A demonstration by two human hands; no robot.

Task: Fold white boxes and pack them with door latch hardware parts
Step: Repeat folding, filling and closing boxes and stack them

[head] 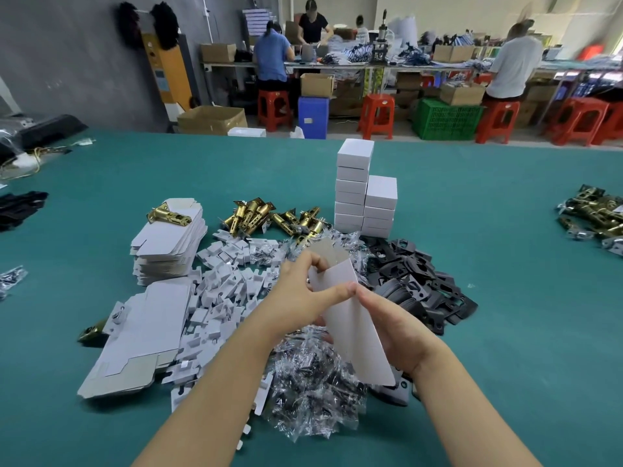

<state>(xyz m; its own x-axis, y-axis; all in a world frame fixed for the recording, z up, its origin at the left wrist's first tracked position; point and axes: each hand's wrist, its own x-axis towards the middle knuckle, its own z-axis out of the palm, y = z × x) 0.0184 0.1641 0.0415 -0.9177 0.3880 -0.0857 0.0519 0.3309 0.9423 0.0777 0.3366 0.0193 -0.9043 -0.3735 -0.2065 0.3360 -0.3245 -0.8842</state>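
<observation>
right hand [397, 332] fingers mostly hidden behind the flat box [354, 318] | brass latch [91, 332] half buried under the box blanks [135, 342] | latch pile [596, 217] cut off at right edge | far workers [512, 62] too blurred to make out

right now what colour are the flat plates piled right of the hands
Black, matte; the plates show best in the head view.

Unfolded white box blank [350, 318], tilted, held

Grey wall [67, 62], red stools [376, 114], green crate [446, 119], long workbench [303, 64].
</observation>
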